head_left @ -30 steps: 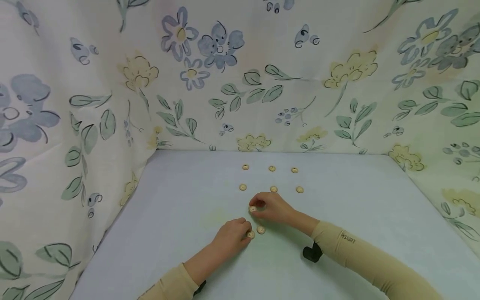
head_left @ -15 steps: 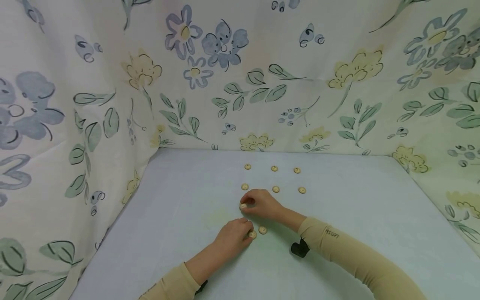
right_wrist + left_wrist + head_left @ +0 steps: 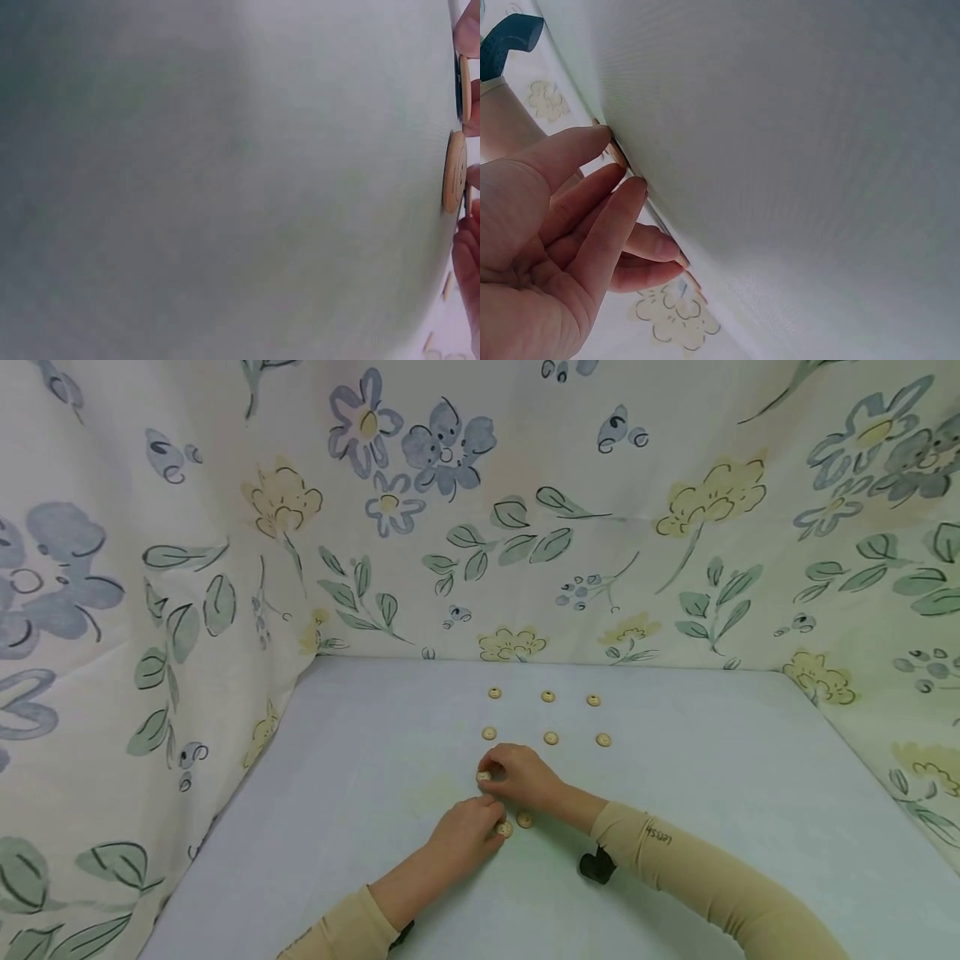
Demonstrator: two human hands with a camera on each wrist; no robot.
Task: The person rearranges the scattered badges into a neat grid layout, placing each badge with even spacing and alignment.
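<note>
My left hand [image 3: 467,833] rests low on the white table and pinches a round wooden button [image 3: 504,829] between thumb and fingers. Beyond it my right hand [image 3: 521,774] pinches another wooden button [image 3: 483,777] at its fingertips, close to the left hand's knuckles. A loose button [image 3: 524,819] lies flat just right of the left hand's button. In the right wrist view that loose button [image 3: 454,172] appears edge-on, beside the button [image 3: 465,88] under the left fingers. The left wrist view shows the left hand [image 3: 577,232] from the palm side, its button mostly hidden.
Further back, three buttons form a nearer row, with one in its middle [image 3: 551,738], and three form a farther row, including a far-left button [image 3: 495,692]. A floral cloth [image 3: 465,527] hangs behind and at both sides of the white table [image 3: 360,752].
The right hand has moved left with its button, then slightly back toward me in the last half second. The left hand and the loose buttons have stayed in place.
</note>
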